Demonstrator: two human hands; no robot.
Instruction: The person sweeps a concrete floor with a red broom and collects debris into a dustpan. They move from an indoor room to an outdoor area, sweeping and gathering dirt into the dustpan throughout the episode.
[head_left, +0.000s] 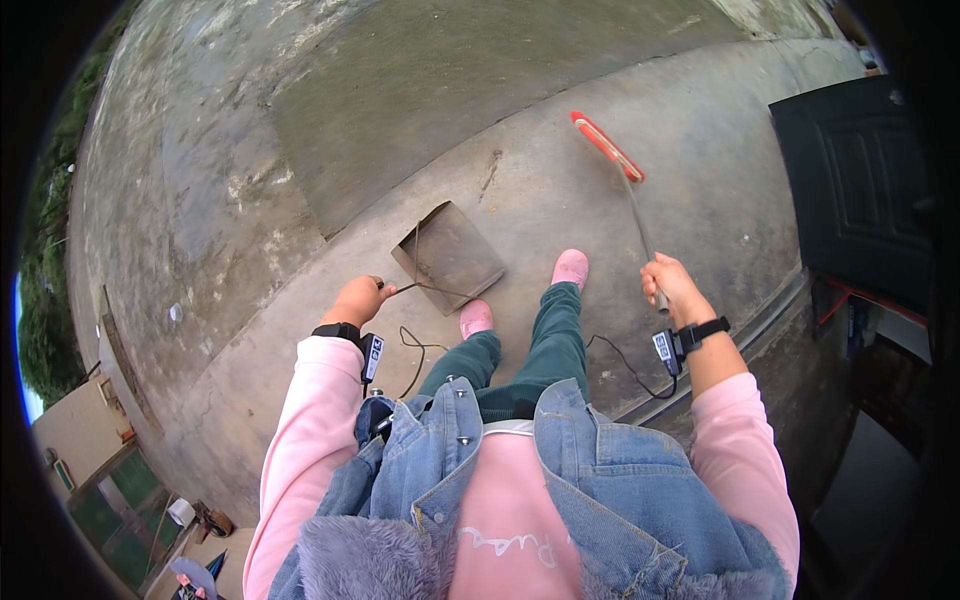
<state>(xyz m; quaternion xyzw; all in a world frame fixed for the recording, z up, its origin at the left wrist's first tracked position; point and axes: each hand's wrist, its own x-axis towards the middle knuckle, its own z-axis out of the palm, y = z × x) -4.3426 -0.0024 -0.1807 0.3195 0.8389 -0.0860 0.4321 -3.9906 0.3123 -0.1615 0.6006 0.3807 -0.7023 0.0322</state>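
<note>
A metal dustpan (454, 251) hangs or rests just ahead of my feet, its thin handle gripped by my left hand (360, 298). Whether the pan touches the concrete I cannot tell. On the other side, my right hand (671, 289) is wrapped around the grey stick (640, 217) of a broom. The red broom head (609, 148) is out in front, slanted across the concrete, apart from the dustpan. A small dark streak of debris (490, 171) lies on the floor between the broom head and the pan.
Concrete floor (697, 112) surrounds me, with a seam beside a darker, greenish slab (465, 82). A dark green door (855, 195) stands open at right, above a metal threshold track (765, 322). Green-panelled doors (124, 502) and a white bucket (181, 512) are at lower left.
</note>
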